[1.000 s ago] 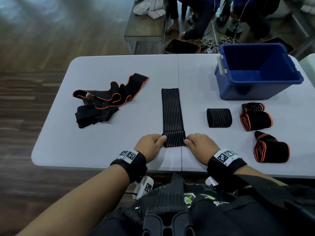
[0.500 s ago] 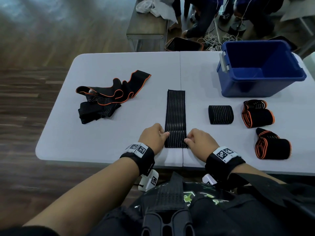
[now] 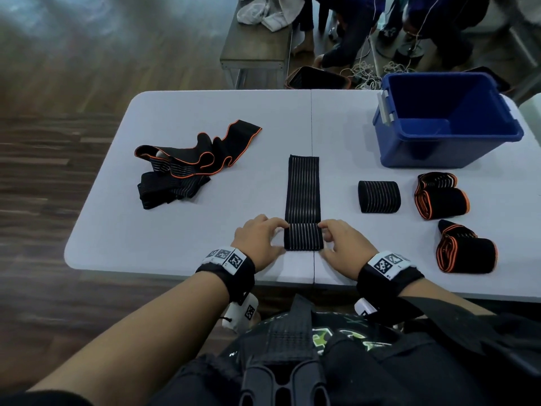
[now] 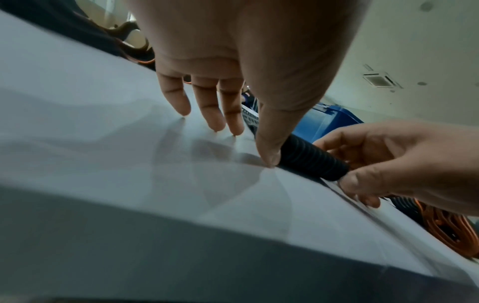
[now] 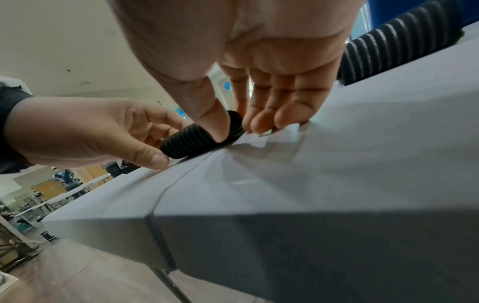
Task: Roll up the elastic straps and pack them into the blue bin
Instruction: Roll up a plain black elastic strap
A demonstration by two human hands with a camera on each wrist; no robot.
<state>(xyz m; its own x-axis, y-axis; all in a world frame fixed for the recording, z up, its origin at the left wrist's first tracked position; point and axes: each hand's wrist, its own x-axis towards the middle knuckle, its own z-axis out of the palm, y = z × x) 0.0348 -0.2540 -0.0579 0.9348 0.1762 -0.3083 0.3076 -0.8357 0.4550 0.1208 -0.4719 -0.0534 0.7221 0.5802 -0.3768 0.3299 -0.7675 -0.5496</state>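
**Rolling the ribbed strap: keep the roll square and tight**

Head view: The ribbed black strap [image 3: 303, 197] lies flat along the seam of the white folding table [image 3: 187, 235], its near end already turned into a short roll. The left hand [image 3: 259, 240] and right hand [image 3: 342, 247] flank that roll, fingers curled onto its two ends. The blue bin [image 3: 445, 121] stands well apart at far right, nothing visible inside; three rolled straps lie near it, and a pile of unrolled straps [image 3: 187, 168] waits at left.

Left wrist view: The left thumb presses the roll's end; the other fingertips [image 4: 216, 114] rest extended on the table.

Right wrist view: The right thumb and fingers pinch the opposite end.

Advance both ends evenly, probably with steady downward pressure, so the edges stay aligned and the roll does not cone.
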